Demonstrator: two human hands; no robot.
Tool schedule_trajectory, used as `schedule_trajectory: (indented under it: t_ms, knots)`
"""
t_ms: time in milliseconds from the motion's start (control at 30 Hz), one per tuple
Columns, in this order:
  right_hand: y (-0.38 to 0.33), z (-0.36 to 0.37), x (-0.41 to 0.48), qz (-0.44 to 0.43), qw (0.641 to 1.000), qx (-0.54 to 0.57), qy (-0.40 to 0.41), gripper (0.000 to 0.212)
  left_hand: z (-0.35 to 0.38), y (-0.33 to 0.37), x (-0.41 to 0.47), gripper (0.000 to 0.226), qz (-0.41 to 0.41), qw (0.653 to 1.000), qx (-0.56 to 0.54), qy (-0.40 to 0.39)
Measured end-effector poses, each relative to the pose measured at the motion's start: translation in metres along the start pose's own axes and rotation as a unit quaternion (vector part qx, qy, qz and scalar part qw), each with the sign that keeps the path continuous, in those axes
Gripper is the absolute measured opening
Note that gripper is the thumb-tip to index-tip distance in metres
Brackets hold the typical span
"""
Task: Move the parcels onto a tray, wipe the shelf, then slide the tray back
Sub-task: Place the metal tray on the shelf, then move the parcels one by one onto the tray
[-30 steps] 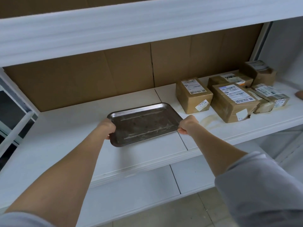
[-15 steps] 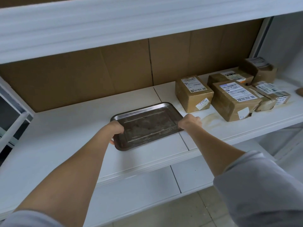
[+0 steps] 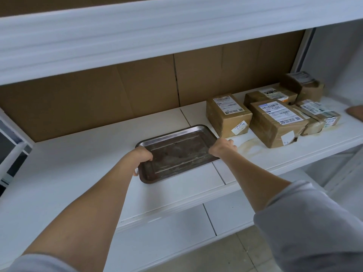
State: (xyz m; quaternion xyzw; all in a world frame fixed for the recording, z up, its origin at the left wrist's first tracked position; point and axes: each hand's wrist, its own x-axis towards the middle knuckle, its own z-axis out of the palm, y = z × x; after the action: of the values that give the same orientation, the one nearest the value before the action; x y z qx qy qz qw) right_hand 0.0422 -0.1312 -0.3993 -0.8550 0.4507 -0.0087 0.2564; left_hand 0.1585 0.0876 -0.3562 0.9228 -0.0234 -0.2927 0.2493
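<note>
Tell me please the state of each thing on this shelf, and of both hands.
tray: empty, held at both short ends.
left hand: grips the tray's left end.
right hand: grips the tray's right end.
parcels: closed, on the shelf, none on the tray.
shelf: bears a brownish ring beside the parcels.

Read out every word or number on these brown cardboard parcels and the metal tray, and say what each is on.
"25", seemingly, handwritten on the white sticker on the leftmost brown cardboard parcel; other digits unclear.
Bold black word on the white label of the rear parcel: blurred.
Other shipping labels: print too small.
Dark metal tray: no text.
</note>
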Motion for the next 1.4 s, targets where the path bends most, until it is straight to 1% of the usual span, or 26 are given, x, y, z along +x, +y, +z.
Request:
schedule_trajectory:
  t_ms: [67,167,233,300,400,567,600,633,667,700,767,800,967,1100,1267,1400]
  knots:
    - [0.000,-0.002,0.000,-0.003,1.000,0.000,0.007,0.037,-0.001,0.007,0.000,0.038,0.021,0.998,0.051,0.032]
    - [0.000,-0.009,-0.002,-0.014,1.000,0.001,0.024,0.028,-0.003,0.023,0.003,0.037,0.075,0.985,0.116,0.101]
    - [0.001,-0.016,-0.002,-0.022,0.999,0.010,0.037,0.024,-0.002,0.039,0.002,0.034,0.109,0.980,0.116,0.123]
    - [0.002,-0.027,-0.002,-0.025,0.998,0.019,0.049,0.025,0.004,0.059,-0.004,0.035,0.145,0.975,0.098,0.140]
    - [0.007,-0.047,-0.001,-0.029,0.998,0.015,0.057,0.033,0.020,0.093,-0.017,0.039,0.203,0.964,0.080,0.151]
    - [0.019,-0.084,0.002,-0.016,0.997,0.039,0.065,0.043,0.051,0.146,-0.040,0.039,0.265,0.954,0.060,0.130]
    - [0.023,-0.091,0.004,-0.018,0.997,0.042,0.066,0.044,0.058,0.155,-0.045,0.035,0.278,0.951,0.058,0.122]
    - [0.027,-0.097,0.006,-0.019,0.997,0.043,0.067,0.044,0.066,0.164,-0.050,0.026,0.286,0.950,0.055,0.114]
    - [0.032,-0.104,0.008,-0.019,0.997,0.044,0.068,0.044,0.072,0.172,-0.055,0.018,0.287,0.950,0.050,0.111]
    - [0.037,-0.109,0.011,-0.020,0.996,0.045,0.068,0.043,0.078,0.180,-0.059,0.017,0.288,0.950,0.045,0.109]
    - [0.048,-0.123,0.018,-0.027,0.996,0.048,0.066,0.043,0.090,0.195,-0.066,0.030,0.289,0.951,0.036,0.103]
    - [0.053,-0.130,0.022,-0.033,0.996,0.049,0.062,0.044,0.094,0.203,-0.071,0.033,0.287,0.952,0.033,0.101]
    - [0.071,-0.158,0.045,-0.056,0.994,0.084,0.050,0.056,0.113,0.229,-0.077,0.035,0.278,0.955,0.020,0.104]
    - [0.074,-0.160,0.057,-0.087,0.990,0.110,0.022,0.064,0.125,0.235,-0.074,0.038,0.273,0.958,-0.028,0.080]
    - [0.057,-0.150,0.070,-0.107,0.982,0.155,-0.018,0.073,0.120,0.232,-0.058,0.049,0.195,0.976,-0.064,0.070]
    - [0.042,-0.141,0.080,-0.105,0.980,0.155,-0.062,0.093,0.113,0.232,-0.038,0.059,0.153,0.983,-0.089,0.053]
